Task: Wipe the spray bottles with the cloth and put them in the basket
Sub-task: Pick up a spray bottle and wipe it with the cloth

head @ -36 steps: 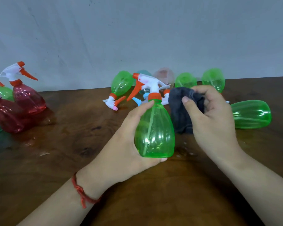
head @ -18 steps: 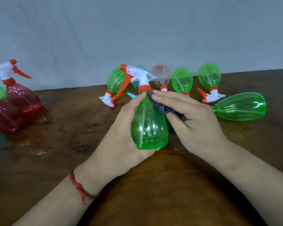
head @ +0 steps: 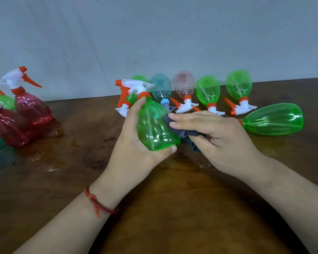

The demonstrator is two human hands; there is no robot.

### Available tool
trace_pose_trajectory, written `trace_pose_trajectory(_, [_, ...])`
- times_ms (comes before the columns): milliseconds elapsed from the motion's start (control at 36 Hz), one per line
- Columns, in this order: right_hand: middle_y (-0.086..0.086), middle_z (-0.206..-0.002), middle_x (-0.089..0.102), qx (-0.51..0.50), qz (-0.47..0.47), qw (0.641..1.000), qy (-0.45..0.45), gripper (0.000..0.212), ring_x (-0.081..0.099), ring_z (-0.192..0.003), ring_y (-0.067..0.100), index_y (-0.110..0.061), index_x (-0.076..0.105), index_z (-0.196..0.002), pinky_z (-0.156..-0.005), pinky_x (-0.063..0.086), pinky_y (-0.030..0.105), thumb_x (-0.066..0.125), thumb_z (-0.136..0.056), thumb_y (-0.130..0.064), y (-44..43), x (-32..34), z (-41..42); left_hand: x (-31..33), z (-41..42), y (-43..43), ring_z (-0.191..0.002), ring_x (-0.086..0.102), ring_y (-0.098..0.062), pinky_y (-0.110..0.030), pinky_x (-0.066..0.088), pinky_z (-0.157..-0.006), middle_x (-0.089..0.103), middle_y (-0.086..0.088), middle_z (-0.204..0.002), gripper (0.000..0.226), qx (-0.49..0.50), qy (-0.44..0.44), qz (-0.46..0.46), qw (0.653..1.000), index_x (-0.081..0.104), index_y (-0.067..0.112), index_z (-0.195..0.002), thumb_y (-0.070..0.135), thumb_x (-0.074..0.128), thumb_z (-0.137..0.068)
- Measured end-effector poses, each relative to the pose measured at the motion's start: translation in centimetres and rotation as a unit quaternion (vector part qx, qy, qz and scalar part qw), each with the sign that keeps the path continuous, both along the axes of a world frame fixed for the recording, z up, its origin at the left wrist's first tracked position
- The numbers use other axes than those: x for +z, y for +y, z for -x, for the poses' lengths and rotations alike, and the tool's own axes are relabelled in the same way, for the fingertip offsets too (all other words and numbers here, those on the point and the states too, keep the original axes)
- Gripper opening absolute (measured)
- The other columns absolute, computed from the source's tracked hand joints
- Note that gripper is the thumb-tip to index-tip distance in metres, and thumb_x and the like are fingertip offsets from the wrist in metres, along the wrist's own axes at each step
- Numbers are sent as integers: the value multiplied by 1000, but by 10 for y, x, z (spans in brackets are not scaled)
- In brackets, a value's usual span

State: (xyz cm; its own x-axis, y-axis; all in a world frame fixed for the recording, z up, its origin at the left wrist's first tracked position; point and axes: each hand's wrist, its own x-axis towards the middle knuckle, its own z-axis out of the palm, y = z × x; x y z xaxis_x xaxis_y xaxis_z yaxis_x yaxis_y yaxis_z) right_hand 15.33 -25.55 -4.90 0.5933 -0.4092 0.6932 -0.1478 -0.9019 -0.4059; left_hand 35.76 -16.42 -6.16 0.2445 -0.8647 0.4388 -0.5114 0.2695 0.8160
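My left hand [head: 136,145] grips the green bottle [head: 154,129] while my right hand [head: 220,138], pinching the cloth [head: 188,133], has slid down its side, so wiping's underway.

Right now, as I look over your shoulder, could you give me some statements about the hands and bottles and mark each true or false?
1. The left hand grips a green spray bottle. True.
2. The right hand holds a white cloth. False: the cloth is dark grey.
3. The cloth touches the side of the held bottle. True.
4. The bottles behind the hands stand upright. False: they lie on their sides on the table.
5. A basket is in view. False: none shows.
6. Red bottles stand upright at the left. True.
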Motion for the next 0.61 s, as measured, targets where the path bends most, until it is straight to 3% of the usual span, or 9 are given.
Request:
trace_pose_trajectory(83, [-5,-134,71,19,6,1000,5,40,66,-128,10,-12,78,-123,-108,52,37,66,-94,14,0,2,2,1,-1,-1,-128,64,-4,-20,53,-105,62,13,-143,115,14,33,-5,999,35,39,-159,16,102,-68])
trace_pose_trajectory(222, [-4,-132,73,39,12,999,15,39,67,-123,10,-11,80,-120,-105,53,35,67,-93,14,1,0,1,1,-3,-3,-120,70,-7,-26,57,-102,68,8,-135,112,24,72,-11,997,37,36,-157,10,101,-69])
trace_pose_trajectory(278, [-6,-131,73,25,12,999,16,42,67,-124,8,-13,80,-119,-106,53,34,69,-91,16,1,-2,1,1,-3,-2,-122,69,-5,-25,56,-104,67,10,-136,112,27,56,-14,998,36,36,-159,12,101,-70])
trace_pose_trajectory(417, [-10,-136,70,-8,2,1000,4,46,63,-131,6,-16,77,-126,-112,50,36,66,-94,14,0,-4,-2,2,-7,0,-142,56,-12,-38,49,-118,52,8,-157,120,13,-20,-2,1000,29,36,-165,20,101,-71])
trace_pose_trajectory(500, [-10,-141,67,-23,-31,999,-22,48,59,-135,4,-15,73,-132,-116,47,35,63,-96,13,-1,-4,-2,3,1,4,-147,49,-6,-32,45,-121,46,16,-160,123,-21,-44,-6,999,25,29,-168,20,100,-72])
trace_pose_trajectory(611, [-7,-140,68,-29,-99,992,-73,40,58,-137,6,-13,72,-133,-117,46,31,61,-101,8,-3,-3,-3,0,6,5,-154,42,-13,-40,39,-126,39,8,-167,125,-76,-100,-6,992,22,20,-169,27,101,-73])
